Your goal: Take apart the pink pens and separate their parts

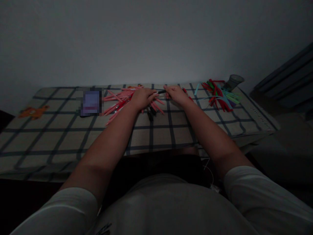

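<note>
Between my two hands is a slim black pen [161, 92] with a pale section near the left fingers. My left hand [143, 98] grips its left end, above the pile. My right hand [175, 94] has its fingers closed at the pen's right end. Many pink pencil-like sticks [113, 106] lie spread under and beside my left hand, with some red and clear pieces among them. A few black pen-like pieces [151, 114] lie just below that hand. Something red [184, 91] shows beside my right hand, partly hidden.
A checked cloth [85, 140] covers the table, which stands against a wall. A blurred-out phone-like device [91, 102] and an orange figure-shaped piece [34, 112] lie to the left. Coloured strips [218, 96] and a dark cup [234, 82] are at the right. A white cable [209, 171] hangs in front.
</note>
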